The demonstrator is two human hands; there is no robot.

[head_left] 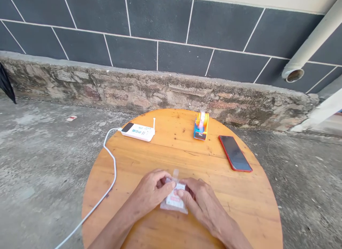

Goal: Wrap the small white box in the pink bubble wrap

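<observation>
A small clear plastic packet (175, 206) with a white, red-printed item inside lies near the middle of the table. My left hand (153, 188) grips its upper left side, thumb on top. On the right edge, my right hand (199, 199) is closed with its thumb over the printed face. A short strip of clear tape (175, 173) sticks out from the packet's far end, between my hands. My fingertips beneath the packet are hidden.
On the round wooden table (128, 163) stand a yellow and blue tape dispenser (201, 127), a red-edged phone (235, 153) and a white power bank-like device (139, 132) with a white cable (114, 170) running off the left edge. Behind is a stone-based wall (133, 88).
</observation>
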